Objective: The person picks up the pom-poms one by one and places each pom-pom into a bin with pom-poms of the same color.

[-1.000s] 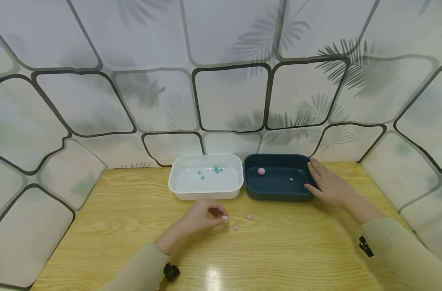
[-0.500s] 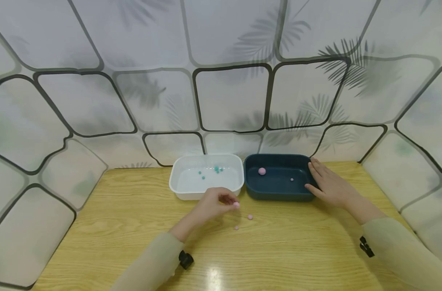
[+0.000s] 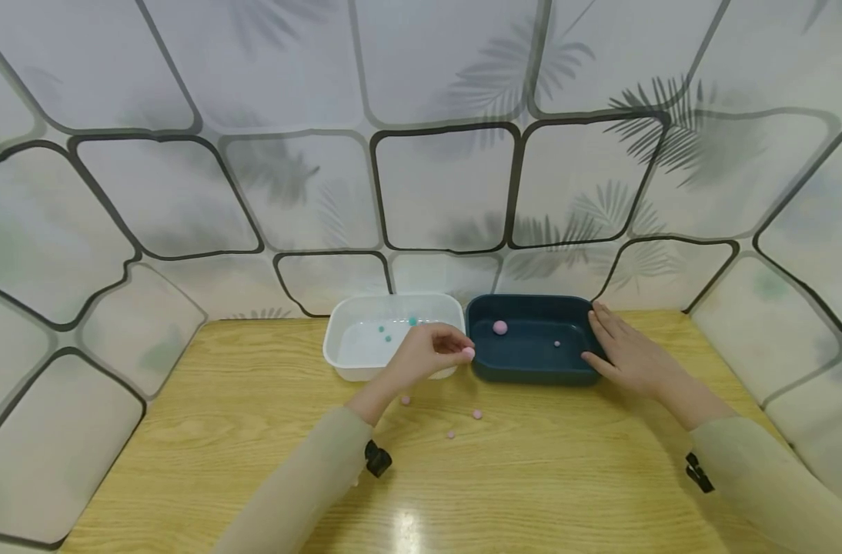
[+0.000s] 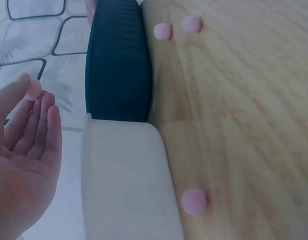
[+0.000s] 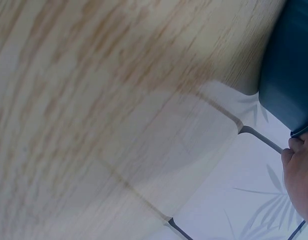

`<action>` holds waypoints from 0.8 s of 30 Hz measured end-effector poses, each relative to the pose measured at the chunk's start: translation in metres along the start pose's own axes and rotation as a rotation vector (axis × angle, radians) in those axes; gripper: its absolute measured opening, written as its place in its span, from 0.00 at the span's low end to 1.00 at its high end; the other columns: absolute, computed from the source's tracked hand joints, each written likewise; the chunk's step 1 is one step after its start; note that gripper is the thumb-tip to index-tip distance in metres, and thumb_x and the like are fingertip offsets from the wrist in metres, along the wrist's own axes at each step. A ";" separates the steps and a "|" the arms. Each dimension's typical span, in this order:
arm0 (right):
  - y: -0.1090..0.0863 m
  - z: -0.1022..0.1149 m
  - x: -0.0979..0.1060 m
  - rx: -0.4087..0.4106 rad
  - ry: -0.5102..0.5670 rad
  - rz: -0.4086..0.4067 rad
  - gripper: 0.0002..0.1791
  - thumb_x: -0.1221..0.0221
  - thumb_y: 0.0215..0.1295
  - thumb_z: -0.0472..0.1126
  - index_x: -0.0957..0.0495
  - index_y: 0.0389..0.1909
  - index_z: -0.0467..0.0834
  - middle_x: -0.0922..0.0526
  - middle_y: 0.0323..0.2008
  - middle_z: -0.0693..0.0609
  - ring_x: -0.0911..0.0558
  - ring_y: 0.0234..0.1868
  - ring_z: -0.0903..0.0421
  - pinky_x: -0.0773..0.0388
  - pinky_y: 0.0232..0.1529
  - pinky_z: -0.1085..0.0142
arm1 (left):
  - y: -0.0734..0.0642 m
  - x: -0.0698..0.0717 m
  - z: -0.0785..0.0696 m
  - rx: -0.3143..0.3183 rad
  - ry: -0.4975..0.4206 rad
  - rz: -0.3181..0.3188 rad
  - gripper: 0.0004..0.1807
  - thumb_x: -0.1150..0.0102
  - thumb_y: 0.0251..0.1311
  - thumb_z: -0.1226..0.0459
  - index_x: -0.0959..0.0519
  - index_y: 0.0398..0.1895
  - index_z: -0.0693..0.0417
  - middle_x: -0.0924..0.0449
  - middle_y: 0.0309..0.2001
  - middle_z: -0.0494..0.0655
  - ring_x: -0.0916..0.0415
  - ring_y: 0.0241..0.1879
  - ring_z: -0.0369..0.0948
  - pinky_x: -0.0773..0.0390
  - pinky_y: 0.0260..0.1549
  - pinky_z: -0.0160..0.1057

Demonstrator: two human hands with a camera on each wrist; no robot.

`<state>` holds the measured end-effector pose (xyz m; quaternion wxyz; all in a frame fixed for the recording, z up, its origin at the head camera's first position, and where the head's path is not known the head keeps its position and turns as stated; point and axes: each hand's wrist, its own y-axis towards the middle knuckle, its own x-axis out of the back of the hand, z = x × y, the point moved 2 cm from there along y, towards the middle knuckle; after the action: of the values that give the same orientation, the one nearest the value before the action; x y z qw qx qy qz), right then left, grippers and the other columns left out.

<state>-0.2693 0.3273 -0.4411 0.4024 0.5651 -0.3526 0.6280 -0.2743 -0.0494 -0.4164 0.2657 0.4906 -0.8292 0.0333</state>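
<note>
My left hand [image 3: 424,355] pinches a small pink ball [image 3: 468,353] between thumb and fingertips, above the seam where the two containers meet. In the left wrist view that pink ball [image 4: 33,89] sits at the fingertips, higher than the rims. My right hand [image 3: 632,358] rests with fairly straight fingers against the right end of the dark blue container [image 3: 532,377]. Inside it lie a larger pink ball [image 3: 500,328] and a tiny pink bead [image 3: 556,344]. Three loose pink balls, one of them this ball [image 3: 477,414], lie on the table in front.
A white container [image 3: 345,372] stands directly left of the dark blue one, holding several teal balls [image 3: 412,322], some hidden by my left hand. Both stand on the wood-grain table [image 3: 566,477], near the patterned wall [image 3: 442,192] behind.
My left hand has lifted the pink ball and carried it forward and to the right, up to the dark blue container's left edge. The right hand stays put.
</note>
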 end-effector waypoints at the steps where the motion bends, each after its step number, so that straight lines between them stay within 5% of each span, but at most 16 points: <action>1: 0.000 0.000 0.000 -0.001 0.003 0.001 0.49 0.47 0.82 0.58 0.53 0.81 0.24 0.57 0.83 0.25 0.50 0.83 0.27 0.45 0.80 0.32 | 0.003 0.000 0.000 0.000 -0.004 -0.002 0.10 0.29 0.69 0.63 0.11 0.48 0.59 0.09 0.45 0.54 0.14 0.40 0.37 0.15 0.43 0.29; 24: 0.000 0.000 -0.001 -0.002 0.008 0.003 0.49 0.47 0.82 0.58 0.54 0.82 0.24 0.57 0.83 0.25 0.50 0.83 0.26 0.45 0.80 0.32 | 0.050 -0.019 0.003 0.059 0.048 -0.056 0.11 0.32 0.71 0.64 0.12 0.52 0.59 0.10 0.49 0.56 0.12 0.49 0.50 0.14 0.45 0.31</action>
<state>-0.2694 0.3272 -0.4423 0.4035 0.5616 -0.3527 0.6304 -0.3100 -0.0089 -0.4175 0.2720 0.5203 -0.8071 0.0620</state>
